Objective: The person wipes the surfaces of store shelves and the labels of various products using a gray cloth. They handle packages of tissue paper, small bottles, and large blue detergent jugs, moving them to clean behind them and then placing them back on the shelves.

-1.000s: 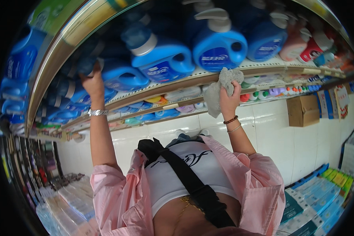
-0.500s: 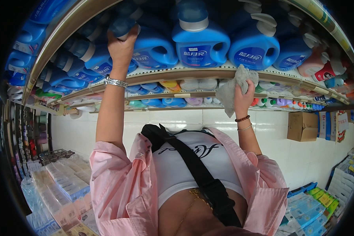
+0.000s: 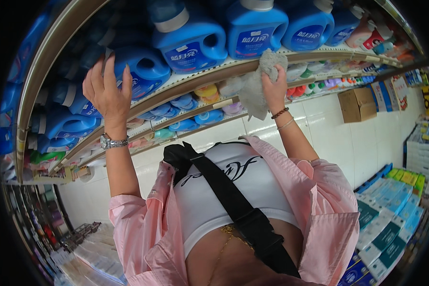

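left hand (image 3: 107, 93) lowered, rag (image 3: 255, 86) at shelf edge (image 3: 200, 78)

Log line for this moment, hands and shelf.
left hand: open on blue jug | right hand: gripping grey cloth at shelf edge

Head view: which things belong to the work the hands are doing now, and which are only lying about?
In use:
- left hand on a blue detergent jug
- right hand gripping a grey cloth at the shelf edge

Lying about:
- cardboard box
- small coloured bottles on lower shelves
- blue packs below right
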Demonstrator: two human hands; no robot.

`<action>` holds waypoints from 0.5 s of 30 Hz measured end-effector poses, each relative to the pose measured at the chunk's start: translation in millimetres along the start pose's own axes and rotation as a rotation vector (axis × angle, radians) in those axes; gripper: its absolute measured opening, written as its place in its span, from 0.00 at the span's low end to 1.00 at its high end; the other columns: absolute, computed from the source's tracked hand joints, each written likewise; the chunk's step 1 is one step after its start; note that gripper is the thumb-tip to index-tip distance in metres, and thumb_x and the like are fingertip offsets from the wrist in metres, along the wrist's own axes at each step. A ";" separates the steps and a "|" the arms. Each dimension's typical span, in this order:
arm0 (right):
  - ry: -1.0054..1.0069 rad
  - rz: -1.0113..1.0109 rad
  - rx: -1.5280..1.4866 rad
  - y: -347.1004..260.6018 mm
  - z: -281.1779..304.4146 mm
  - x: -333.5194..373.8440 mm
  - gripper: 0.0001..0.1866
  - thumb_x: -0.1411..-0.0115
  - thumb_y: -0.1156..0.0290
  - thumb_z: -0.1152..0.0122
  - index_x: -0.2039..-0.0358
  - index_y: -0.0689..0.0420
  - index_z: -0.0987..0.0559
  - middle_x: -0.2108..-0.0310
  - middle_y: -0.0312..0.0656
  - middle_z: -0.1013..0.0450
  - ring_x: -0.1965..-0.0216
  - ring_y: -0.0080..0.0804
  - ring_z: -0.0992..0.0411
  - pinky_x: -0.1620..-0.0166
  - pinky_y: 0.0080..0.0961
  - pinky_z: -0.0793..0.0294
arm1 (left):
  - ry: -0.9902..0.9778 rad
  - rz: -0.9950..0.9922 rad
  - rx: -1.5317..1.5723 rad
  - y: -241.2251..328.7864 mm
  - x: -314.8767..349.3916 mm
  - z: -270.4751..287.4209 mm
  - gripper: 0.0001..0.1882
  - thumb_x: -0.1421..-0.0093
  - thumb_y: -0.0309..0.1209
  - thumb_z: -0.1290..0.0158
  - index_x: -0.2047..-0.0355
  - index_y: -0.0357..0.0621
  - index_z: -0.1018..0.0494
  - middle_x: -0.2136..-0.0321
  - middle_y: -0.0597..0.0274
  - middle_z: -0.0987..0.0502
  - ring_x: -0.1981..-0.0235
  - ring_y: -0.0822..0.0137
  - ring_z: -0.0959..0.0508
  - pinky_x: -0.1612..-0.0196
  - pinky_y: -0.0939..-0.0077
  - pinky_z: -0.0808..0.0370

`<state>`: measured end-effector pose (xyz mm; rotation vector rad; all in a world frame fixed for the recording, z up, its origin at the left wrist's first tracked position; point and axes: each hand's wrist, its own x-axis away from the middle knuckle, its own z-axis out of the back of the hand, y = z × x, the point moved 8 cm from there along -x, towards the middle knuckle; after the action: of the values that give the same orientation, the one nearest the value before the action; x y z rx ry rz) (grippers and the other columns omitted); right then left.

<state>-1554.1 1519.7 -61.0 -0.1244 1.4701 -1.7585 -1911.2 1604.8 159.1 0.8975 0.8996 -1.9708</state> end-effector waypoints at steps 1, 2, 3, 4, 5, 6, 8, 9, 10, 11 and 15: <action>0.004 0.002 0.007 -4.1 -7.1 5.7 0.21 0.50 0.71 0.39 0.56 0.62 0.31 0.57 0.50 0.32 0.53 0.47 0.33 0.50 0.33 0.34 | 0.008 -0.004 0.010 -3.3 4.5 -0.2 0.23 0.48 0.37 0.40 0.52 0.47 0.27 0.52 0.56 0.29 0.50 0.58 0.32 0.47 0.66 0.40; 0.002 -0.036 -0.021 -8.1 -16.2 10.0 0.21 0.50 0.71 0.39 0.56 0.62 0.31 0.56 0.51 0.32 0.53 0.47 0.34 0.50 0.33 0.34 | 0.020 -0.014 0.014 -8.4 6.3 0.5 0.23 0.48 0.37 0.40 0.52 0.47 0.28 0.50 0.55 0.30 0.49 0.58 0.33 0.46 0.66 0.40; -0.008 -0.026 -0.007 -14.7 -23.7 18.4 0.21 0.50 0.71 0.39 0.56 0.62 0.31 0.56 0.51 0.32 0.53 0.47 0.34 0.50 0.33 0.35 | 0.054 -0.005 0.051 -15.2 9.5 1.4 0.24 0.49 0.37 0.40 0.51 0.47 0.28 0.48 0.55 0.32 0.48 0.58 0.35 0.46 0.66 0.40; -0.017 -0.016 0.009 -20.2 -30.6 26.9 0.21 0.50 0.71 0.39 0.56 0.62 0.31 0.56 0.50 0.32 0.52 0.47 0.34 0.50 0.33 0.35 | 0.087 0.003 0.089 -21.2 14.2 0.9 0.24 0.49 0.38 0.40 0.51 0.47 0.29 0.47 0.56 0.33 0.47 0.57 0.36 0.46 0.65 0.41; -0.012 -0.005 0.024 -26.0 -37.1 30.4 0.21 0.50 0.71 0.39 0.55 0.62 0.31 0.56 0.50 0.32 0.52 0.47 0.34 0.50 0.33 0.35 | 0.130 0.004 0.134 -25.9 14.0 -3.3 0.25 0.49 0.38 0.40 0.50 0.48 0.29 0.45 0.56 0.35 0.46 0.57 0.37 0.46 0.65 0.41; -0.022 0.007 0.044 -38.0 -43.3 36.6 0.22 0.51 0.71 0.39 0.55 0.61 0.31 0.56 0.50 0.33 0.52 0.48 0.34 0.49 0.33 0.35 | 0.179 0.026 0.217 -32.5 13.2 -5.2 0.26 0.48 0.38 0.40 0.49 0.47 0.30 0.45 0.55 0.34 0.46 0.57 0.37 0.45 0.65 0.41; -0.014 0.027 0.049 -56.0 -58.8 50.6 0.22 0.51 0.72 0.39 0.56 0.60 0.32 0.56 0.50 0.33 0.52 0.48 0.35 0.49 0.33 0.34 | 0.160 0.019 0.290 -39.3 2.3 -9.9 0.26 0.47 0.38 0.41 0.48 0.46 0.31 0.46 0.55 0.33 0.46 0.58 0.36 0.45 0.64 0.41; -0.015 0.034 0.047 -65.9 -69.8 60.6 0.22 0.51 0.72 0.39 0.56 0.60 0.32 0.56 0.50 0.34 0.52 0.49 0.35 0.50 0.33 0.34 | 0.146 0.013 0.322 -46.1 0.3 -10.1 0.26 0.47 0.38 0.42 0.48 0.46 0.31 0.46 0.55 0.33 0.46 0.58 0.35 0.45 0.64 0.41; -0.026 0.012 0.066 -73.9 -77.7 66.9 0.23 0.50 0.70 0.38 0.54 0.61 0.33 0.55 0.51 0.33 0.52 0.47 0.34 0.49 0.31 0.35 | 0.159 0.018 0.329 -52.1 -1.0 -10.6 0.26 0.46 0.39 0.43 0.48 0.45 0.32 0.47 0.55 0.31 0.46 0.58 0.34 0.45 0.65 0.41; -0.042 0.008 0.064 -79.4 -84.7 73.6 0.23 0.50 0.71 0.38 0.54 0.61 0.33 0.55 0.50 0.33 0.52 0.46 0.34 0.49 0.31 0.35 | 0.163 0.014 0.333 -53.5 0.0 -11.9 0.26 0.45 0.39 0.43 0.48 0.45 0.32 0.48 0.55 0.31 0.46 0.58 0.34 0.45 0.65 0.41; -0.129 0.021 0.022 -103.4 -110.7 93.7 0.22 0.52 0.72 0.38 0.56 0.58 0.32 0.57 0.49 0.34 0.53 0.47 0.34 0.50 0.32 0.34 | 0.181 -0.001 0.321 -55.6 3.4 -13.2 0.26 0.45 0.39 0.44 0.48 0.43 0.32 0.49 0.56 0.30 0.47 0.59 0.33 0.45 0.66 0.40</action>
<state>-1729.8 1544.3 -45.5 -0.2063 1.3550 -1.7166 -1956.4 1639.4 164.9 1.2742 0.6903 -2.0944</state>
